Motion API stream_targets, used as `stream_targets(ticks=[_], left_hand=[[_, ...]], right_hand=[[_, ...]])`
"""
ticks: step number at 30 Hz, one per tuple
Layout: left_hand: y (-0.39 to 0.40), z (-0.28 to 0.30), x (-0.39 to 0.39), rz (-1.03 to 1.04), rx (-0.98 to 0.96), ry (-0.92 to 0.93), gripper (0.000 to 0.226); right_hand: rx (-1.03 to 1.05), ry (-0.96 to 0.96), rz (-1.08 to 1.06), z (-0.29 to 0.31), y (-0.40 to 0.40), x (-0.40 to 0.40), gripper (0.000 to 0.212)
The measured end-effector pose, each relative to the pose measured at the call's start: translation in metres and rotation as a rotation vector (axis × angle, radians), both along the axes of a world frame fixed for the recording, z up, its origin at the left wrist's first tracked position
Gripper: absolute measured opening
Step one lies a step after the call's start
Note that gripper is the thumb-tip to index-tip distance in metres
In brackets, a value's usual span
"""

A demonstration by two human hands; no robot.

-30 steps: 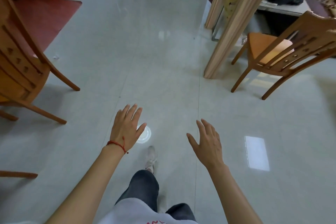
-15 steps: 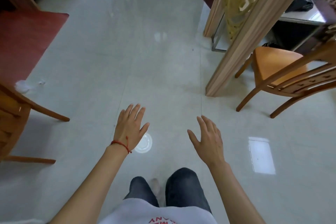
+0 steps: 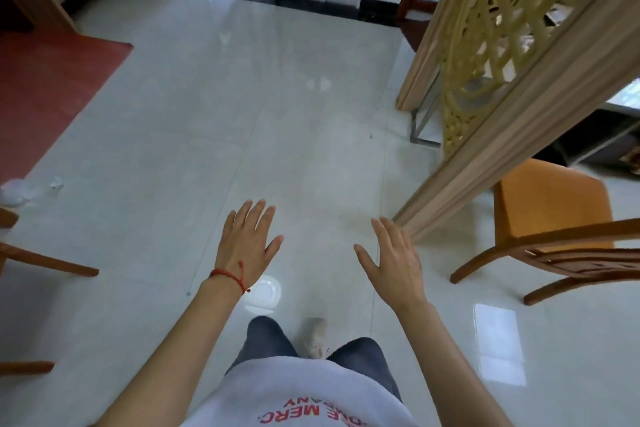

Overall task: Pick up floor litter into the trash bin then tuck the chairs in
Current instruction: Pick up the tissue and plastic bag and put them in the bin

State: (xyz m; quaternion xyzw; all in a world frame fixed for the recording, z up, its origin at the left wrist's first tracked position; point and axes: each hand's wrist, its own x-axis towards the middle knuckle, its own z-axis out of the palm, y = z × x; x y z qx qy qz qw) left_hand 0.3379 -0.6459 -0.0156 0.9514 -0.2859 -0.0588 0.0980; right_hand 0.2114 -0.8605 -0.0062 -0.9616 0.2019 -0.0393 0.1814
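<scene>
Left hand [image 3: 247, 243] and right hand [image 3: 394, 262] both flat, fingers spread wide, holding nothing above the tiled floor [image 3: 277, 135]. White crumpled litter [image 3: 15, 191] at floor's left edge; orange-seated chair [image 3: 550, 218] at right edge, beside a carved screen [image 3: 502, 55].

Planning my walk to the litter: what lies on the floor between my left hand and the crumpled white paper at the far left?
Head view: only bare tile between the left hand and the crumpled white paper.

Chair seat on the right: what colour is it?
Orange, seen in the head view: chair seat.
</scene>
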Motion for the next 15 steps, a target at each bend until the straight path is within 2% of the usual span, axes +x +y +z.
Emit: stream_targets(ticks=[5,8,15], left_hand=[[-0.035,0.002,0.057,0.037,0.010,0.001,0.058],[-0.051,-0.001,0.096,0.036,0.025,0.025,0.058],[-0.087,-0.011,0.217,0.067,0.024,0.056,0.068]], right_hand=[[0.052,0.061,0.051,0.006,-0.043,0.061,0.059],[0.039,0.067,0.055,0.001,-0.061,0.102,0.070],[0.032,0.101,0.083,-0.010,-0.102,0.228,0.076]])
